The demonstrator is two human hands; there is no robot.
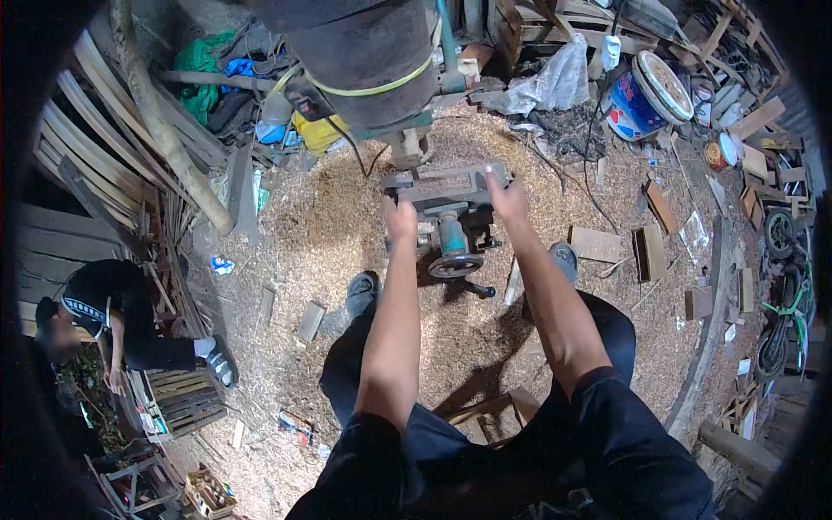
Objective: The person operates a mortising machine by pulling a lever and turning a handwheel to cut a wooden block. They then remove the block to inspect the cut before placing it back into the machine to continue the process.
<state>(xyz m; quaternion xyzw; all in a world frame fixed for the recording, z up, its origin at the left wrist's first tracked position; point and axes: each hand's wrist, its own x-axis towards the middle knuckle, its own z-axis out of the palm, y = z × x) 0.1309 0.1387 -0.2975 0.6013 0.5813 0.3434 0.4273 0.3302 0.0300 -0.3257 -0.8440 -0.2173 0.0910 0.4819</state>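
Note:
A machine with a flat metal table [451,184] stands ahead of me, a round handwheel [456,265] on its front. My left hand [400,218] is at the left end of the table, its thumb up and its other fingers mostly hidden. At the right end, my right hand [506,198] has its thumb against the edge of a block or piece lying across the table. Both hands look closed on that piece, but its outline is hard to make out. The dark machine body [368,69] with a yellow-green band rises just behind.
Wood shavings [347,208] cover the floor. A person [121,312] sits at the left beside a slatted crate [184,399]. Long curved boards [95,130] lean at upper left. A paint bucket [637,104], wood offcuts [648,253] and a small bike [776,338] are at right.

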